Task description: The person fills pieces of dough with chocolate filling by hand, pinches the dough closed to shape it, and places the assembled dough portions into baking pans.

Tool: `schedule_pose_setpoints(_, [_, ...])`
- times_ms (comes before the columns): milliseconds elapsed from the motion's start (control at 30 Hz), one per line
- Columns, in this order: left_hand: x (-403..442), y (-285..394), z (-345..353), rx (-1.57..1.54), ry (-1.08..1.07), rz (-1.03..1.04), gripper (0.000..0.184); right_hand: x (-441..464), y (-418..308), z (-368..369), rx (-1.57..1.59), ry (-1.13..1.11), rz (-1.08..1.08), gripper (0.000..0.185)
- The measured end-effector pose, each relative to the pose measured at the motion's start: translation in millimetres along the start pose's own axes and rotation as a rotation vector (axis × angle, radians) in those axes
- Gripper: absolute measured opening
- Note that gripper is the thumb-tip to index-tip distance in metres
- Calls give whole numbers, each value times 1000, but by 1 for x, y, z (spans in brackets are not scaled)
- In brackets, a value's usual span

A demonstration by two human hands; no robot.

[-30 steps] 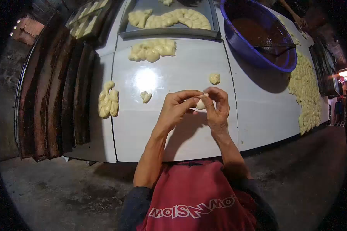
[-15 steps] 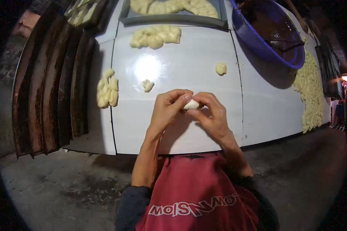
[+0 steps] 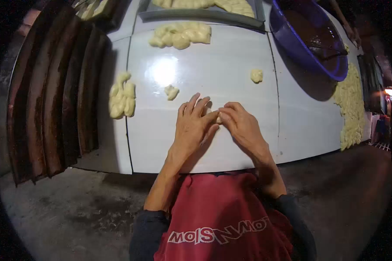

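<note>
Dough piece (image 3: 219, 119), head view: small pale bit between the hands, just off the front edge of the tabletop (image 3: 231, 56). Mostly hidden by fingers; can't tell if it touches the surface.

Right hand (image 3: 245, 127): thumb and fingers look closed on the dough in a pinch. Left hand (image 3: 189, 128): outer fingers fanned, index tip right at the dough; can't tell whether its thumb grips too. Hands near each other, not clasped.

Handling, my read: pinch light, fingertips only. Dough looks soft, so hard pressure would likely flatten or tear it. Even pressure from both sides; keep the fanned fingers off it. Space in front is fine for small finger work.

Nearby: dough scrap (image 3: 171, 92) beyond the left hand, round dough lump (image 3: 256, 75) beyond the right. Neither touches the hands. Keep forearms clear of the dough cluster (image 3: 123, 98) at left; sticking seems the main risk.
</note>
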State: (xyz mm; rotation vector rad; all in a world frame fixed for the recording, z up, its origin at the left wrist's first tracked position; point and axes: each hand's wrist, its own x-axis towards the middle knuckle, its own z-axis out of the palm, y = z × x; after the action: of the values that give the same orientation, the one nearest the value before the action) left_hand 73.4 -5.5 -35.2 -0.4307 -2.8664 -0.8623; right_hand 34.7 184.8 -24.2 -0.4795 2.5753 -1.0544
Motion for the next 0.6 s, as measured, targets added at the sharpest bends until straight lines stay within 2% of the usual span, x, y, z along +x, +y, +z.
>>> schedule_pose_setpoints(100, [2, 1, 8, -69, -21, -9, 32, 18, 29, -19, 24, 303, 30, 33])
schedule_pose_setpoints(167, [2, 4, 7, -54, -50, -29, 34, 38, 32, -34, -48, 537, 182, 39])
schedule_pose_setpoints(267, [4, 5, 1, -125, -16, -61, 39, 70, 81, -39, -498, 666, 66, 39])
schedule_pose_setpoints(367, [10, 4, -6, -173, 69, -93, 44, 81, 84, -50, -272, 510, 80, 37])
schedule_pose_setpoints(433, [14, 2, -8, -299, 150, -133, 43, 77, 62, -50, 170, 461, 287, 24])
schedule_pose_setpoints(467, [18, 0, -6, -243, 209, -104, 49, 74, 61, -44, 481, 470, 239, 21])
schedule_pose_setpoints(500, [25, 4, -8, -402, 191, -205, 49, 70, 59, -38, 791, 469, 192, 18])
schedule_pose_setpoints(567, [40, 17, -17, -721, 155, -402, 50, 58, 28, -40, 893, 336, 229, 17])
schedule_pose_setpoints(600, [47, 19, -18, -689, 153, -374, 53, 53, 14, -41, 943, 271, 247, 17])
